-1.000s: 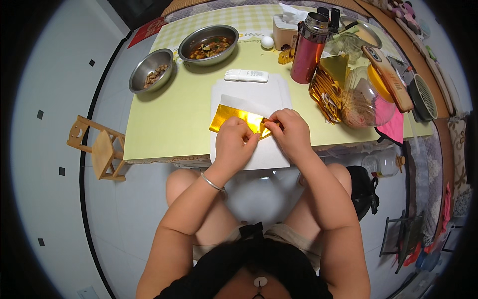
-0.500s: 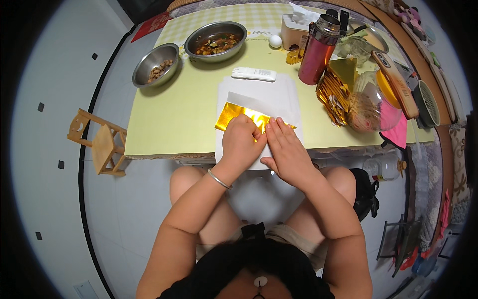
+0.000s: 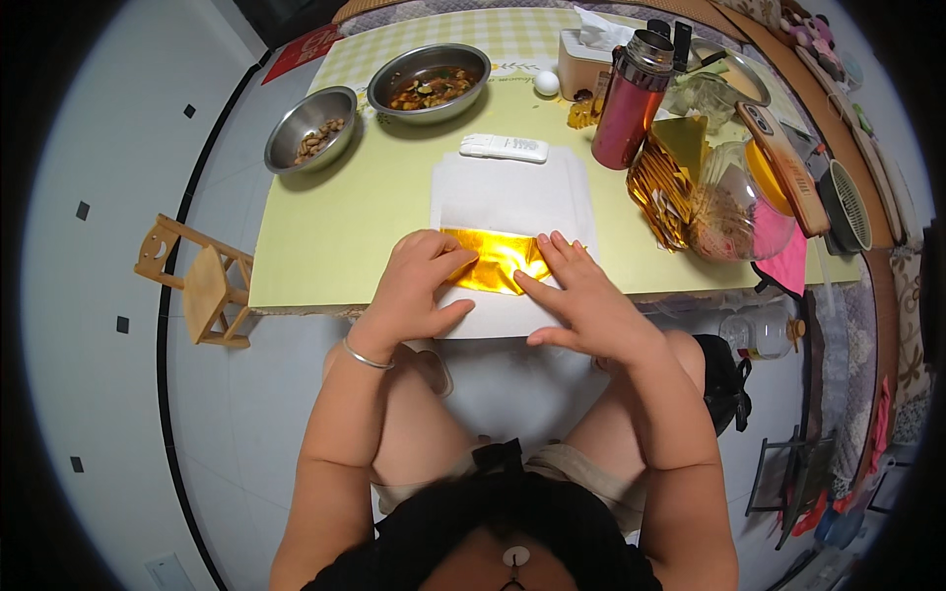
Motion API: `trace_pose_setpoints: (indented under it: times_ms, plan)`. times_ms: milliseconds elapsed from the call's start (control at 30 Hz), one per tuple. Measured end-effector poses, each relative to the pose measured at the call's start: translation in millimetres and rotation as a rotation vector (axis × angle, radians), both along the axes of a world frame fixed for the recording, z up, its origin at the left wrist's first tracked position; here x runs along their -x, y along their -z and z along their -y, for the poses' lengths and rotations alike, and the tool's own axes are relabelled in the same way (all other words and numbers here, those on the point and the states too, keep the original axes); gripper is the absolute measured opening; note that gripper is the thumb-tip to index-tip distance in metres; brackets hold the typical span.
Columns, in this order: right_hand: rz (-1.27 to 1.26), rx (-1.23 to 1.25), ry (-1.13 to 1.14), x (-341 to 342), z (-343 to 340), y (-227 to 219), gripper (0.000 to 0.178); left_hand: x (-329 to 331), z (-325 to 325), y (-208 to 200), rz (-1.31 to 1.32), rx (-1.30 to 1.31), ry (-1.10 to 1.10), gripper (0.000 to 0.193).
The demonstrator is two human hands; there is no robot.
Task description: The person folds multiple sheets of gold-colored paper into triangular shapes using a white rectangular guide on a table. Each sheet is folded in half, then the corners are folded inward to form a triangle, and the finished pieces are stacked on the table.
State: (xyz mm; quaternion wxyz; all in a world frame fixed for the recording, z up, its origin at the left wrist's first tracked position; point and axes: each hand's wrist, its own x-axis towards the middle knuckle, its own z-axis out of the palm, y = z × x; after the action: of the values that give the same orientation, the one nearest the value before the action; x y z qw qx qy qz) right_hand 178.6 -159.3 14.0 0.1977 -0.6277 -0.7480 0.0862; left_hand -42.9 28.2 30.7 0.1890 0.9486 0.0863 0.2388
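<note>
A gold foil paper strip [image 3: 490,264] lies crosswise over a white sheet [image 3: 514,197] at the table's near edge. My left hand [image 3: 419,286] rests at the foil's left end, fingers slightly bent, thumb held apart. Over the foil's right end lies my right hand [image 3: 591,300], fingers spread and flat, one fingertip pressing the lower edge. Both hands are open and grip nothing; they cover the foil's two ends. Just beyond the sheet is a flat white packet-like object [image 3: 504,148].
Two metal bowls stand at the far left, one with nuts [image 3: 319,138], the other with food in liquid [image 3: 430,91]. To the right are a red thermos [image 3: 633,103], folded gold foil papers [image 3: 662,192], a clear jar [image 3: 727,212] and a phone [image 3: 783,167]. An egg [image 3: 546,83] lies farther back.
My hands have moved apart, the left one going left. The foil strip now lies flatter and more of it shows; the pale flap behind it is no longer raised.
</note>
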Motion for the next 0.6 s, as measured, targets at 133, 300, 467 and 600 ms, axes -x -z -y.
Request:
trace_pose_setpoints:
  times_ms: [133,300,467,600]
  plan:
    - [-0.130,0.015,-0.065,-24.1,-6.3,3.2,0.048,12.4,11.6,3.4,-0.052,0.039,0.045,0.043]
    - [-0.222,-0.125,0.062,-11.6,-12.3,26.1,0.036,15.2,15.6,9.6,0.060,-0.051,0.050,0.031]
    - [-0.207,-0.106,0.218,8.6,-17.0,16.9,0.047,15.3,8.4,14.8,0.079,-0.079,0.067,0.019]
    - [-0.079,-0.098,0.217,14.1,-17.5,7.3,0.055,10.8,3.8,15.2,0.162,-0.087,0.100,0.020]
